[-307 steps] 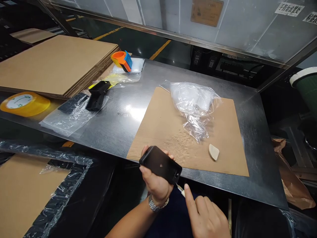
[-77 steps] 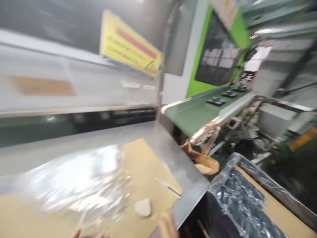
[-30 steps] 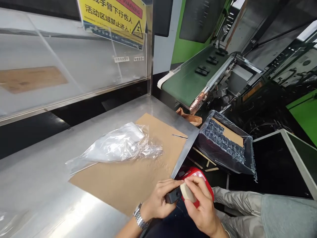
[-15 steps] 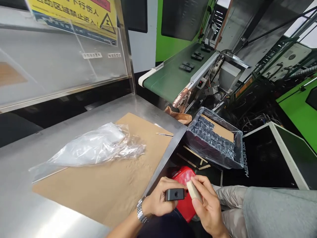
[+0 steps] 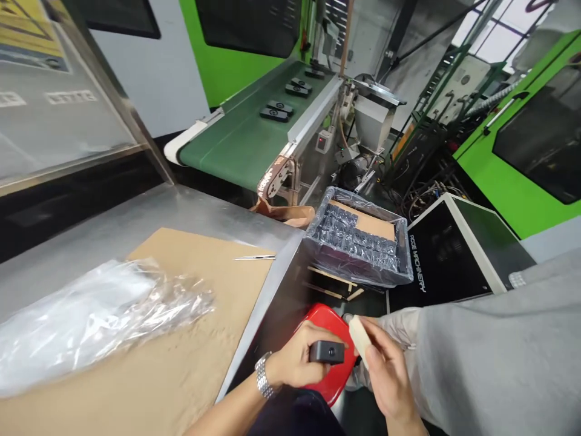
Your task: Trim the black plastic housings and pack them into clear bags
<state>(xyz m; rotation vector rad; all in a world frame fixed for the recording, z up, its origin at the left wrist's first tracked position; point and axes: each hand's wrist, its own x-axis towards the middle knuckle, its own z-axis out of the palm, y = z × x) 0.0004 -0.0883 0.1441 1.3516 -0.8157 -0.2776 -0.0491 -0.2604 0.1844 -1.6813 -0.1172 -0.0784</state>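
**Clerk:** First entry?
**Checker:** Black part, one. Enclosed by the curled fingers of your left hand; end face with a round hole in view. Location: off the table, just past its near edge, above a red plastic piece.

**Clerk:** Second?
**Checker:** Pale block, one. Pinched between thumb and fingers of your right hand, just beside the black part; a gap shows, so no contact.

**Clerk:** Step in hand?
**Checker:** By my judgement, handwork on the black part, with your block at the ready.

**Clerk:** Next move calls for?
**Checker:** If you bring the two together, I'd say a firm left grip, a measured right approach and that end face kept in sight.

**Clerk:** On the table?
**Checker:** Cardboard sheet, one, along the near edge. Clear plastic bag, one, lying partly on it. Slim metal tool, one, by the corner nearest the crate.

**Clerk:** Beyond?
**Checker:** Lined crate, past that corner, holding wrapped dark pieces. Conveyor belt, past the table's end, bearing black pieces. Person in grey, to your right.
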